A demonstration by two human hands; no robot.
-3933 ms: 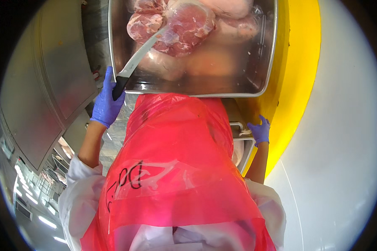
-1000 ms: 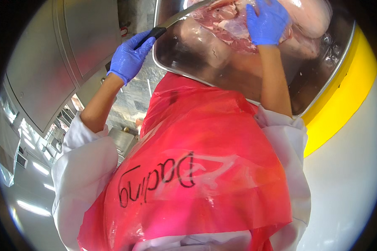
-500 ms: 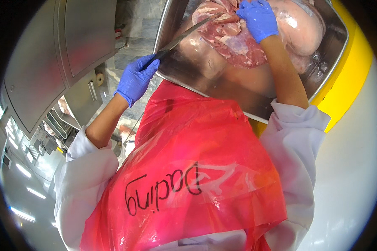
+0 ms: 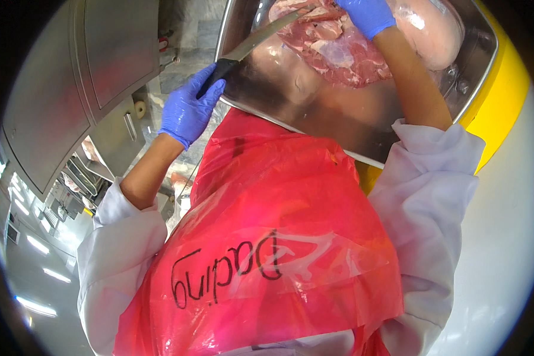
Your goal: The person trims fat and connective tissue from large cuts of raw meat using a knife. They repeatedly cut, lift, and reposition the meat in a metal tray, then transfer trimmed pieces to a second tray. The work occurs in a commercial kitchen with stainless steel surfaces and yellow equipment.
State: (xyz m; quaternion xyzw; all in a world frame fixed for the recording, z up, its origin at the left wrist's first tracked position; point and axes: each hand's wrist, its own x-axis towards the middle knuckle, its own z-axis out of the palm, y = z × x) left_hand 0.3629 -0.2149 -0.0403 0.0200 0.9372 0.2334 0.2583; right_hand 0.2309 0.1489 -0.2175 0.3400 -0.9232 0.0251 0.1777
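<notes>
Wrapped round the black handle of a long knife (image 4: 263,39) is my left hand (image 4: 188,108), in a blue glove. The blade slants up and right, its flat face showing, and its tip meets the cut top of a large piece of raw meat (image 4: 347,56). At the upper edge of the picture my right hand (image 4: 368,15), also gloved in blue, holds the meat beside the tip; its fingertips are cut off by the frame. The meat lies in a deep steel tray (image 4: 243,89).
A large, pale, skin-covered piece (image 4: 430,35) lies in the tray on the right. Yellow edging (image 4: 504,101) borders a white surface (image 4: 492,237) there. Steel cabinets (image 4: 121,53) stand at the left. A red plastic apron (image 4: 279,207) covers my front up to the tray's rim.
My right hand has moved up, partly out of the picture, and the meat has shifted slightly up with it. The knife has turned, showing more of its flat face.
</notes>
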